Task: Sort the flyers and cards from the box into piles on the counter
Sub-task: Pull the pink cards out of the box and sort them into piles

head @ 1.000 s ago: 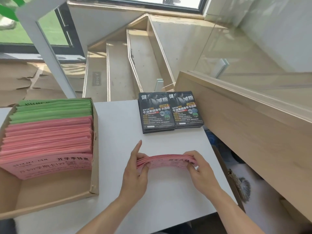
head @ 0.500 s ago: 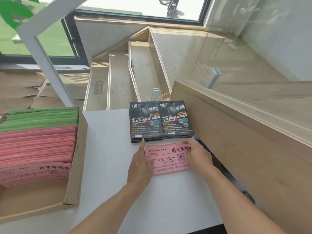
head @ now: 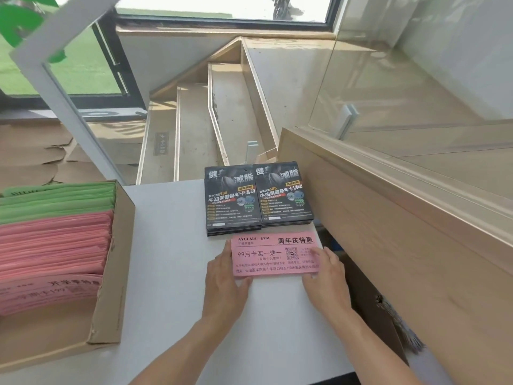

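I see the flat stack of pink printed paper flyers (head: pixel 274 254) lying on the white counter (head: pixel 172 245), just in front of the two side-by-side piles of black glossy flyers (head: pixel 258 195). My left hand (head: pixel 226 276) and right hand (head: pixel 326 273) press its short edges, fingers loosely spread. The brown cardboard box (head: pixel 116 262) of pink and green sheets sits well left of those black piles.

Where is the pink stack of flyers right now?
The pink stack lies flat on the counter, just in front of the black flyers, between both hands.
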Action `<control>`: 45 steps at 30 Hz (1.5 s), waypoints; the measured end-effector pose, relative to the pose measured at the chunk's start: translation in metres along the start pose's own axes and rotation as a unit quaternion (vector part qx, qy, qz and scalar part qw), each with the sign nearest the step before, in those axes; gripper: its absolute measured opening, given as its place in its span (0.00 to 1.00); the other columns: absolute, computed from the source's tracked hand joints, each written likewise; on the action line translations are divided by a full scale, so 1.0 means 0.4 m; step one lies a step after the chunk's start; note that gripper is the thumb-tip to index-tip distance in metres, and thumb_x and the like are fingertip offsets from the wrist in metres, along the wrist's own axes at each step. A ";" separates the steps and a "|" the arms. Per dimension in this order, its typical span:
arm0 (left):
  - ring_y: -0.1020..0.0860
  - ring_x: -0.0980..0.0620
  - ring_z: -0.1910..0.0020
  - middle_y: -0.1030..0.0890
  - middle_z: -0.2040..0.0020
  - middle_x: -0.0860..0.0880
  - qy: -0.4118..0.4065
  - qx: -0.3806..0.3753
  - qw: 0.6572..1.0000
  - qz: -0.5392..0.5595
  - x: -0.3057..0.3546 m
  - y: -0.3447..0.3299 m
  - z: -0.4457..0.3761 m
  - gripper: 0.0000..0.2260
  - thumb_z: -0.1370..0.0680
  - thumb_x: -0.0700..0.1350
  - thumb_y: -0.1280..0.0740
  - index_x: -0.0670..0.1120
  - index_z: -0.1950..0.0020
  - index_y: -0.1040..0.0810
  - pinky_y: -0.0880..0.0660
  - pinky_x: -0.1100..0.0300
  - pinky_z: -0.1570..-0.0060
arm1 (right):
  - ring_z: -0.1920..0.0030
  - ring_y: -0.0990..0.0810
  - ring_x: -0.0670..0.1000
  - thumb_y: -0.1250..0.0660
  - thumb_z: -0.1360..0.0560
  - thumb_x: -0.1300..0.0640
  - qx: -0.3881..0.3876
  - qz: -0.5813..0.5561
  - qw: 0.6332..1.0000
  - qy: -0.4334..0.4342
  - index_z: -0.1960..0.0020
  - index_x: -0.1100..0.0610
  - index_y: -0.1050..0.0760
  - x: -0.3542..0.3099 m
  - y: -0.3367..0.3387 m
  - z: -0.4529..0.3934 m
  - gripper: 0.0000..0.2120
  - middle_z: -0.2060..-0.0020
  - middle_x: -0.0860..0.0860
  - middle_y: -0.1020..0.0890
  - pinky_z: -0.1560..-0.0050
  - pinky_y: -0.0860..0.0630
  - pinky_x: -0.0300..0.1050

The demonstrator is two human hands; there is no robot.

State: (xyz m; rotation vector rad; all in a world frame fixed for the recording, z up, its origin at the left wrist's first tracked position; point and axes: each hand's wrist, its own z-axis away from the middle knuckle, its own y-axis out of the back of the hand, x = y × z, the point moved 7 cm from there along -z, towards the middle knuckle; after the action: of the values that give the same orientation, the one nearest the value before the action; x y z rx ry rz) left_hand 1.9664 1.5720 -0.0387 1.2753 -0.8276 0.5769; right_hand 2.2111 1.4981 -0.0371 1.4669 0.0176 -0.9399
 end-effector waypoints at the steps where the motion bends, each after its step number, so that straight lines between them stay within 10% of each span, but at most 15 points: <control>1: 0.34 0.57 0.37 0.33 0.40 0.60 -0.001 -0.002 1.000 0.002 0.003 -0.002 -0.006 0.45 0.25 0.42 0.25 0.59 0.20 0.52 0.33 0.58 0.36 | 0.36 0.35 0.49 0.33 0.25 0.61 0.006 -0.013 1.000 -0.002 0.29 0.48 0.31 -0.002 0.005 -0.013 0.26 0.30 0.49 0.33 0.35 0.30 0.46; 21: 0.35 0.57 0.32 0.32 0.31 0.58 0.011 -0.062 0.998 -0.001 0.011 0.002 -0.023 0.47 0.26 0.42 0.26 0.59 0.18 0.54 0.34 0.60 0.32 | 0.34 0.33 0.53 0.35 0.28 0.62 0.028 0.167 0.981 0.095 0.28 0.51 0.33 -0.147 -0.007 -0.003 0.30 0.33 0.50 0.30 0.32 0.33 0.48; 29: 0.23 0.55 0.35 0.22 0.36 0.59 -0.144 0.102 0.980 0.090 0.083 0.229 0.117 0.22 0.25 0.35 0.26 0.51 0.34 0.22 0.27 0.63 0.38 | 0.33 0.31 0.52 0.36 0.26 0.59 -0.038 0.206 0.975 0.068 0.27 0.46 0.33 -0.242 -0.008 -0.003 0.28 0.34 0.47 0.27 0.30 0.39 0.49; 37: 0.21 0.52 0.40 0.19 0.43 0.58 -0.132 0.315 0.938 0.062 -0.008 0.574 0.212 0.13 0.26 0.33 0.26 0.48 0.46 0.18 0.28 0.62 0.39 | 0.50 0.20 0.52 0.27 0.29 0.65 -0.014 0.002 0.929 0.369 0.46 0.48 0.17 -0.690 -0.174 0.162 0.16 0.53 0.44 0.16 0.42 0.30 0.45; 45: 0.26 0.57 0.37 0.21 0.41 0.59 0.002 0.304 0.948 -0.098 -0.258 0.857 0.181 0.18 0.25 0.40 0.26 0.52 0.37 0.21 0.30 0.56 0.33 | 0.50 0.23 0.51 0.28 0.30 0.60 -0.030 0.066 0.860 0.505 0.38 0.46 0.20 -0.951 -0.329 0.340 0.22 0.50 0.43 0.19 0.48 0.28 0.46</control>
State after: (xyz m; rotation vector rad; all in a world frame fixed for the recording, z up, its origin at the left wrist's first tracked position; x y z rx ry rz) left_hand 1.6239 1.5831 0.0873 1.8932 -0.5188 0.7021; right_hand 1.8180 1.6052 0.0839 1.7269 0.6997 0.0303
